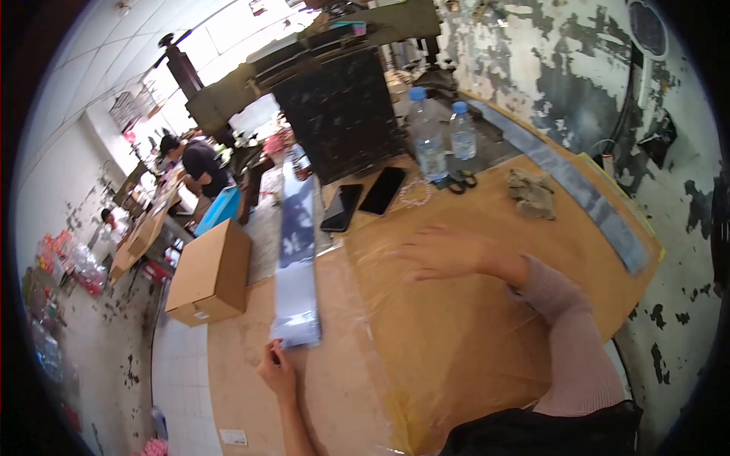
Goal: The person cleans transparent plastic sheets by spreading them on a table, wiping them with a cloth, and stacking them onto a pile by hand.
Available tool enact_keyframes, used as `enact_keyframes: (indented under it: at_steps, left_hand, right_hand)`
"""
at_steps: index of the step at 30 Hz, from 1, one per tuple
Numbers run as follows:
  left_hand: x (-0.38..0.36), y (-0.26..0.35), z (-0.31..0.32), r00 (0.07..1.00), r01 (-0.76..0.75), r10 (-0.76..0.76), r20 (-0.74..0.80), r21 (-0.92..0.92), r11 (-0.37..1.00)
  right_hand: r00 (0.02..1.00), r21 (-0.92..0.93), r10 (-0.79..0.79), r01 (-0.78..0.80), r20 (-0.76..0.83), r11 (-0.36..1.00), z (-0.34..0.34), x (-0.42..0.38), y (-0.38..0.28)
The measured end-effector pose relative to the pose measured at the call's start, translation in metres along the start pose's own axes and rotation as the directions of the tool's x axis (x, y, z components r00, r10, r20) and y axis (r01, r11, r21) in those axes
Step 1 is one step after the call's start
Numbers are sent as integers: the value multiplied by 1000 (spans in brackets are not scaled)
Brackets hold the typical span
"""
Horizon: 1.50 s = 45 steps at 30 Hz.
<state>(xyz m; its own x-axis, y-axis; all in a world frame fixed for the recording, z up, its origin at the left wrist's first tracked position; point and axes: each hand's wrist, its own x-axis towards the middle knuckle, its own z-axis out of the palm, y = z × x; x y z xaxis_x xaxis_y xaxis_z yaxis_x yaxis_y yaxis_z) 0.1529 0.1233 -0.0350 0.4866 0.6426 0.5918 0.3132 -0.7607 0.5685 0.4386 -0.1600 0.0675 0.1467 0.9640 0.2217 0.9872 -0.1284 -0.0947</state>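
At the near end of a long strip wrapped in clear plastic, my left hand has its fingers closed at the strip's lower left corner. The strip runs away from me along the table, left of centre. My right hand is spread low over the brown sheet, palm down, somewhat blurred, with nothing in it. Beyond it lie two black phones and a beaded bracelet.
A cardboard box stands left of the strip. Two water bottles, black scissors, a crumpled cloth and a long grey strip are at the back right. Dark machinery rises behind. Two people are at the far left.
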Motion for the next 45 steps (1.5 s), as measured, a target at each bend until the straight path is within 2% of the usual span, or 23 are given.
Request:
enact_keyframes:
  at_steps: [1, 2, 3, 5, 6, 8, 11, 17, 20, 21, 23, 24, 25, 26, 28, 30, 32, 34, 36, 39, 42, 44, 45]
  left_hand:
    - [0, 0, -1, 1000, -1, 1, 12, 13, 1000]
    - [1, -1, -1, 1000, -18, 18, 21, -1, 1000]
    - [1, -1, -2, 999, -27, 27, 25, -12, 1000]
    - [-3, -1, -4, 999, -40, 40, 11, -19, 999]
    - [-2, 1, -4, 999, -54, 54, -1, -19, 998]
    - [-3, -2, -3, 998, -55, 55, -5, -11, 998]
    - [-4, -6, 0, 997, -77, 77, 10, 46, 996]
    - [-9, 9, -14, 985, -165, 170, -21, 157, 974]
    - [-13, 28, -25, 992, -112, 118, -35, 138, 984]
    - [-18, 39, -28, 993, -102, 108, -46, 113, 988]
    - [-28, 58, -32, 994, -104, 105, -27, 57, 993]
    - [-34, 67, -33, 993, -116, 116, 2, 28, 993]
    - [-38, 78, -34, 991, -127, 127, 31, -4, 992]
    - [-42, 97, -34, 990, -48, 60, 128, -99, 994]
    - [-48, 133, -29, 939, 81, -6, 345, -201, 976]
    - [-57, 163, -17, 806, 234, -13, 592, -298, 925]
    - [-71, 180, -2, 596, 495, 79, 799, -443, 747]
    - [-83, 190, 13, 452, 711, 182, 873, -476, 518]
    - [-91, 201, 20, 382, 842, 202, 902, -429, 326]
    - [-97, 197, 29, 488, 787, 118, 865, -495, 368]
    - [-91, 192, 21, 456, 712, 49, 889, -397, 580]
    - [-89, 181, 25, 527, 625, 77, 847, -447, 640]
    - [-91, 178, 27, 557, 585, 86, 826, -464, 665]
  right_hand:
    - [995, -109, 8, -19, -99, 994, 7, -52, 20]
    - [959, -173, 280, -270, 35, 947, 6, -96, 33]
    - [903, -99, 429, -425, 29, 900, -13, -147, 37]
    - [689, -141, 722, -710, 63, 690, -36, -238, 55]
    - [541, -126, 840, -837, -41, 533, -42, -284, 65]
    - [397, -201, 830, -917, -392, 344, -24, -387, 98]
    - [-13, -49, 953, -998, -303, -30, -27, -439, 101]
    - [-70, -185, 857, -964, -510, -189, -37, -399, 81]
    - [-17, -240, 801, -950, -598, -200, -32, -407, 97]
    - [-37, 4, 869, -999, -494, -40, -34, -416, 103]
    - [33, 518, 959, -836, -280, 180, -44, -433, 112]
    - [42, 841, 983, -511, -181, 176, -52, -422, 99]
    - [93, 991, 991, -84, -95, 103, -62, -398, 76]
    - [175, 936, 984, 351, -41, -23, -64, -373, 54]
    - [276, 891, 961, 443, -24, -104, -45, -326, 20]
    - [508, 867, 861, 420, 20, -268, -18, -269, -32]
    - [740, 675, 651, 393, 172, -625, 30, -235, -64]
    - [774, 807, 487, -52, 405, -588, 17, -184, -99]
    - [747, 645, 247, -299, 617, -704, 27, -161, -122]
    - [721, 577, -120, -632, 682, -517, 30, -146, -132]
    - [661, 645, -388, -740, 642, -192, 12, -144, -130]
    - [764, 874, -425, -426, 485, 233, -22, -136, -106]
    - [781, 888, -478, -204, 402, 412, -37, -132, -88]
